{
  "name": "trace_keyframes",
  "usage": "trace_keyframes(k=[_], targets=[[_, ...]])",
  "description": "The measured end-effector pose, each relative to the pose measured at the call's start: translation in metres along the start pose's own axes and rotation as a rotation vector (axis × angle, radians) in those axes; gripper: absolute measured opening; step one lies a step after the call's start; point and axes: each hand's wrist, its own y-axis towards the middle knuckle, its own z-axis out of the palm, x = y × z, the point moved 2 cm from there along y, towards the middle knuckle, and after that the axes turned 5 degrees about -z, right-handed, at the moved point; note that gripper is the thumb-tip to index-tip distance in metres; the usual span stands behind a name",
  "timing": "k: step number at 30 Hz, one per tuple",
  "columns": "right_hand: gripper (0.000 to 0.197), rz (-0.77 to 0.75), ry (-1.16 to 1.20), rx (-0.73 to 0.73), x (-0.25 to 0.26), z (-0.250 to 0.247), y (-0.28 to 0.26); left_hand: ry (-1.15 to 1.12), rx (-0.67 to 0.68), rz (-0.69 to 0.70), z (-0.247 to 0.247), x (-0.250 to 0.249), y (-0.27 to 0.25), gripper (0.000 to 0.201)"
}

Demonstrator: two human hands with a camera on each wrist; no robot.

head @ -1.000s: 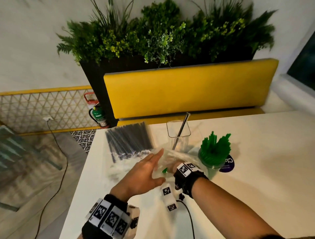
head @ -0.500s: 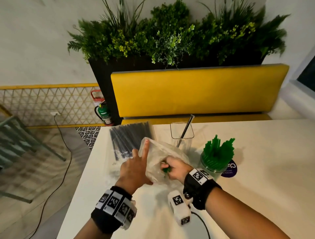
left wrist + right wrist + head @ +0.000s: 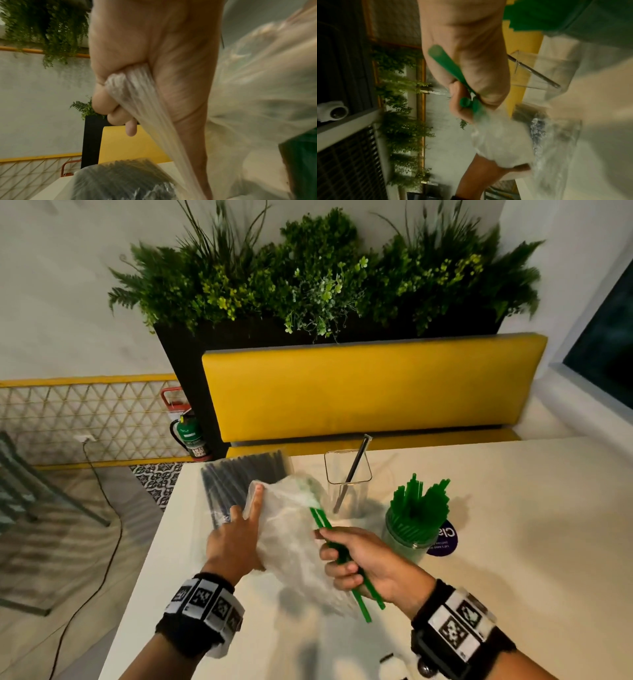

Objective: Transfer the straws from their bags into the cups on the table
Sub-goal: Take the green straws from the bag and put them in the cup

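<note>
My right hand point(image 3: 346, 559) grips two green straws point(image 3: 339, 553) point(image 3: 452, 70), their far ends still inside a crumpled clear plastic bag point(image 3: 291, 529). My left hand point(image 3: 236, 539) holds that bag, bunching its plastic point(image 3: 130, 86) between thumb and palm, index finger straight along it. A round cup point(image 3: 407, 537) packed with green straws stands to the right. Behind the bag, a clear square cup point(image 3: 347, 477) holds one black straw point(image 3: 354, 470). A bag of black straws point(image 3: 239, 477) point(image 3: 123, 178) lies at the table's far left.
The white table point(image 3: 513, 542) ends at its left edge beside my left arm. A purple round sticker point(image 3: 443, 541) lies by the green cup. A yellow bench back point(image 3: 370, 388) and a planter with foliage point(image 3: 308, 282) stand beyond the table.
My right hand has drawn two green straws back out of the clear bag toward me. My left hand has lifted the bag off the table and keeps hold of it.
</note>
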Motion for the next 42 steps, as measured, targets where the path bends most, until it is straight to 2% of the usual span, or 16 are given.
trace_keyframes(k=[4,6,8,10,13,16,18,20,23,27,31,37,40,42], targets=[[0.010,0.055,-0.078,0.081,-0.006,-0.013,-0.020,-0.028,-0.009,-0.010,-0.001,0.003,0.004,0.148],[0.012,0.078,-0.216,0.121,-0.011,-0.020,-0.031,-0.034,-0.024,-0.011,-0.002,0.003,0.006,0.148],[0.012,-0.002,-0.407,0.113,-0.006,-0.034,-0.047,-0.040,-0.015,-0.004,-0.006,0.006,0.008,0.148],[0.018,-0.179,-0.588,0.071,0.011,-0.050,-0.065,-0.061,0.029,0.022,-0.009,0.010,0.009,0.148],[0.017,-0.586,-0.740,-0.058,0.053,-0.064,-0.089,-0.138,0.119,0.142,-0.016,0.016,0.005,0.142],[0.017,-0.909,-0.590,-0.036,0.094,-0.067,-0.095,-0.308,0.169,0.297,-0.023,0.010,-0.001,0.132],[0.020,-1.034,-0.457,-0.023,0.117,-0.070,-0.088,-0.404,0.183,0.377,-0.026,0.002,-0.004,0.125],[0.020,-1.099,-0.351,-0.078,0.133,-0.076,-0.073,-0.463,0.182,0.416,-0.026,-0.008,-0.006,0.115],[0.026,-1.107,-0.213,-0.167,0.141,-0.090,-0.042,-0.542,0.142,0.428,-0.023,-0.023,-0.010,0.107],[0.022,-1.050,-0.257,-0.237,0.123,-0.111,-0.002,-0.627,0.142,0.435,-0.016,-0.037,-0.016,0.109],[0.031,-1.011,-0.306,-0.236,0.106,-0.124,0.016,-0.714,0.115,0.426,-0.008,-0.042,-0.021,0.105],[0.025,-1.040,-0.328,-0.200,0.118,-0.123,0.011,-0.793,0.087,0.390,-0.006,-0.039,-0.024,0.103],[0.051,-1.036,-0.276,-0.144,0.124,-0.114,0.004,-0.806,0.107,0.385,-0.007,-0.041,-0.028,0.107],[0.066,-0.982,-0.236,-0.161,0.125,-0.112,0.004,-0.797,0.124,0.375,-0.005,-0.043,-0.029,0.110]])
